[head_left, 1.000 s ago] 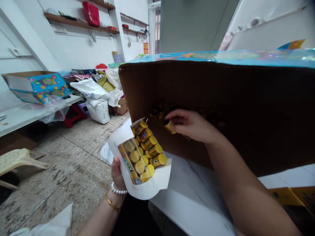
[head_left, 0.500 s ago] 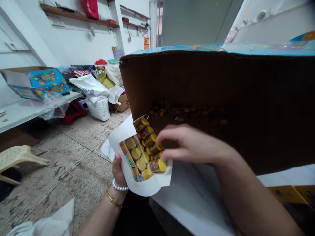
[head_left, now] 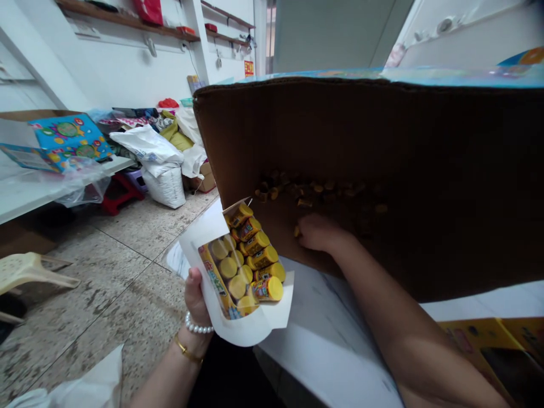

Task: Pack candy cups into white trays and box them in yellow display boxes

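Observation:
My left hand [head_left: 196, 297] is closed round the left side of an open small carton [head_left: 244, 333], tilted toward me. Inside the carton, small yellow-lidded tubs [head_left: 264, 258] lie in rows, several of them visible through its front window. My right hand [head_left: 318, 231] reaches into the large cardboard box [head_left: 238, 141], its fingers curled low over the box floor. A small yellow tub [head_left: 297, 231] shows at those fingertips, mostly hidden by them. Farther back in the shadow lie several loose tubs [head_left: 306, 202].
A white marbled table [head_left: 314, 323] lies under the large box. Yellow printed packaging [head_left: 476, 334] is at the lower right. To the left are a cream plastic stool [head_left: 25, 269], a side table [head_left: 68, 184] with a blue carton [head_left: 70, 139], and stuffed white sacks [head_left: 164, 181].
My right hand has moved from the tubs in the small carton down into the large box, where its fingers are at a tub. The left hand still holds the carton.

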Available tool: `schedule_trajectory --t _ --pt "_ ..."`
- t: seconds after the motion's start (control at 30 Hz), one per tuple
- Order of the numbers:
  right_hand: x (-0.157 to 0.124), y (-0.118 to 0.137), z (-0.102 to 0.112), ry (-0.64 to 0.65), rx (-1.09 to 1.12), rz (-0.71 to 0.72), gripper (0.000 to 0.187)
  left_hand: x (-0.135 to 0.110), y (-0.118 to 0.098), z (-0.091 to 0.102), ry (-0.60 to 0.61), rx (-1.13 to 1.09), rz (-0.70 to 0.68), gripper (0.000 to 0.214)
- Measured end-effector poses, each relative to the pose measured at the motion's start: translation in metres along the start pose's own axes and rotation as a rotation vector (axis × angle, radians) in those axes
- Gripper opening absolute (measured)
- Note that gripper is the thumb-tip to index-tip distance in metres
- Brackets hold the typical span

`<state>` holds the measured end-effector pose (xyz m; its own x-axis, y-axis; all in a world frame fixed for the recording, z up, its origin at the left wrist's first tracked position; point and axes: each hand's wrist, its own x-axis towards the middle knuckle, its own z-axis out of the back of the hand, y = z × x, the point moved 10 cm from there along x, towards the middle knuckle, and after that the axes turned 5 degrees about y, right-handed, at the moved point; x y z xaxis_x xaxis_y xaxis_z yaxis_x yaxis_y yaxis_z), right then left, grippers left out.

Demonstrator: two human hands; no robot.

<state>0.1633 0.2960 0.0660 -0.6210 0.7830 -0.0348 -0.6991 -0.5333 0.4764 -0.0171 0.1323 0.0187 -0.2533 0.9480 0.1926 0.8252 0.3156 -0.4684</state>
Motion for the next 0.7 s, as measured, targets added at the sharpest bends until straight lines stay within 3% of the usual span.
schedule_trajectory --t 0.1,0.2,0.27,0.43,0.57,0.63,0.7 --pt "-0.012 0.043 0.005 0.081 0.103 0.154 0.038 -0.001 0.003 0.004 -0.019 0.021 0.017 0.051" --pt "-0.035 0.097 0.019 0.137 0.406 0.374 0.030 -0.001 0.005 0.004 -0.021 0.044 0.030 0.057" --pt "-0.048 0.121 0.025 0.131 0.506 0.435 0.025 -0.002 0.005 0.002 -0.013 0.041 0.045 0.055" --pt "-0.058 0.155 0.016 0.067 0.291 0.524 0.032 -0.001 0.000 -0.003 0.021 -0.018 0.008 0.045" --pt "-0.049 0.143 0.014 0.131 0.152 0.537 0.028 -0.001 0.005 -0.001 0.010 -0.046 0.043 0.055" --pt "-0.037 0.106 0.031 0.084 0.166 0.400 0.027 -0.001 0.006 -0.003 0.037 -0.064 0.056 0.054" --pt "-0.029 0.046 0.062 -0.106 0.133 0.149 0.032 -0.001 0.006 -0.005 0.058 -0.085 0.059 0.049"
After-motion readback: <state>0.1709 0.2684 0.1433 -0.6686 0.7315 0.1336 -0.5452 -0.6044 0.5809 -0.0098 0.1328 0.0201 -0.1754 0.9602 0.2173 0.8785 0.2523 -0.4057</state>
